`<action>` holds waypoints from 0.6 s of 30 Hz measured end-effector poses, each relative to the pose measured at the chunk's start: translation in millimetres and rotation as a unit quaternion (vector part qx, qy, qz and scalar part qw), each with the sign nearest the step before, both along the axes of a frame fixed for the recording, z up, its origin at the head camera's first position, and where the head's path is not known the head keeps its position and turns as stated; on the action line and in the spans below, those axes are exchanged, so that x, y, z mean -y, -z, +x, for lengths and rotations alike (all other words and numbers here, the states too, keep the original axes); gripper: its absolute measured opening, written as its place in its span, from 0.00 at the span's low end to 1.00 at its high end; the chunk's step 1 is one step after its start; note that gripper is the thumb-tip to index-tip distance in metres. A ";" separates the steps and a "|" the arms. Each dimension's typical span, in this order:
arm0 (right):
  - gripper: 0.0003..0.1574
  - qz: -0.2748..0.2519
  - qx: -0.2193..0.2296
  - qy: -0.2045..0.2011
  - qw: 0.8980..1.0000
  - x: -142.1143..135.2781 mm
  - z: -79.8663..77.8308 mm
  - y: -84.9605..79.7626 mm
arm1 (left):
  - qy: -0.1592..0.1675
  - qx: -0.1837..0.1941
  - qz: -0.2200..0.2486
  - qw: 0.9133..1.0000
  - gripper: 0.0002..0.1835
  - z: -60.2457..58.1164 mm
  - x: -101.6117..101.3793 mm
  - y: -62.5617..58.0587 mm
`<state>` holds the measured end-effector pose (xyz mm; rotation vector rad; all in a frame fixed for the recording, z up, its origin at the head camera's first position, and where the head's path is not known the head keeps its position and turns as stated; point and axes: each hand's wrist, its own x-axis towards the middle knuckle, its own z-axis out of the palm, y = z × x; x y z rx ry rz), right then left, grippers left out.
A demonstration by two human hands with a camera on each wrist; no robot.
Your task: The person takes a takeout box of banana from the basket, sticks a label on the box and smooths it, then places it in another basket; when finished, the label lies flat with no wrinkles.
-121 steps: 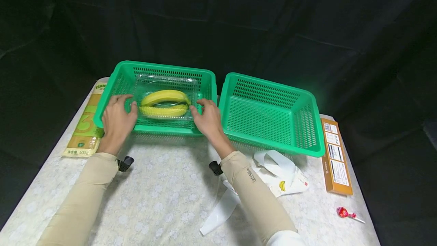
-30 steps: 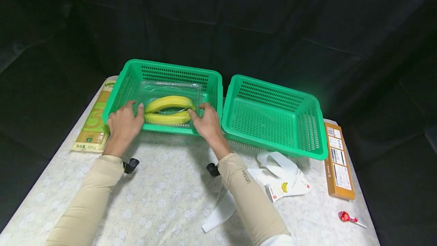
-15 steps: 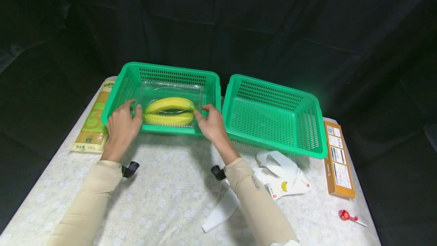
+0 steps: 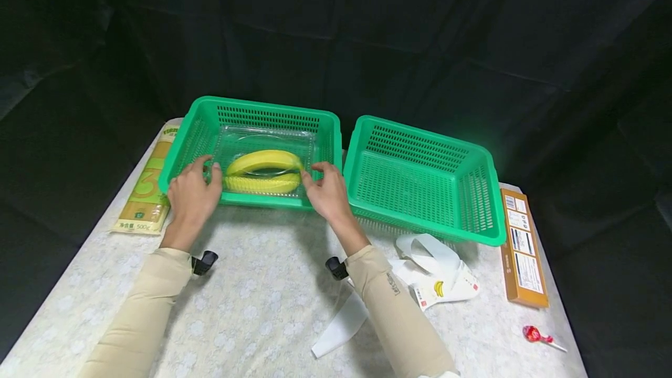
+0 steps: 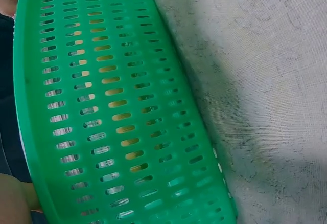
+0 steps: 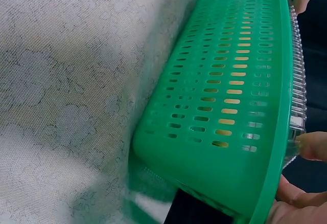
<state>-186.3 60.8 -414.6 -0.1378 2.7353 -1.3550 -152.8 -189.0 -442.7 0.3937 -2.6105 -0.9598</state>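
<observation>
At nine o'clock, the green packet (image 4: 144, 185) showed "3", "净含量" and "500g"; at five o'clock, the beige sleeve (image 4: 397, 311) bore "LetsSlim"; near four o'clock, the orange box (image 4: 525, 249) carried labels too small to read.

A pale, flower-patterned worktop (image 4: 252, 308) is carrying a slotted green basket (image 4: 254, 113) at 11 o'clock and a second basket (image 4: 404, 185) — also green — at 2. A green-and-gold packet (image 4: 144, 185) is lying at 10, an orange box (image 4: 512, 261) at 3; white banana-printed material (image 4: 455, 289) is bunching nearer the middle — and a red lollipop (image 4: 531, 333) is resting at 4.
</observation>
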 end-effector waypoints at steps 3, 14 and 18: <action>0.28 -0.009 -0.002 0.001 1.000 -1.5 -0.3 0.8 | -0.002 -0.003 0.012 1.000 0.25 0.3 -0.4 -2.0; 0.28 -0.040 0.010 0.016 0.999 -3.8 -1.6 1.9 | -0.019 -0.036 0.043 0.998 0.24 1.3 -1.2 -0.7; 0.27 -0.040 0.009 0.016 0.999 -3.5 -1.8 1.8 | -0.026 -0.054 0.042 0.997 0.24 1.2 -1.3 2.0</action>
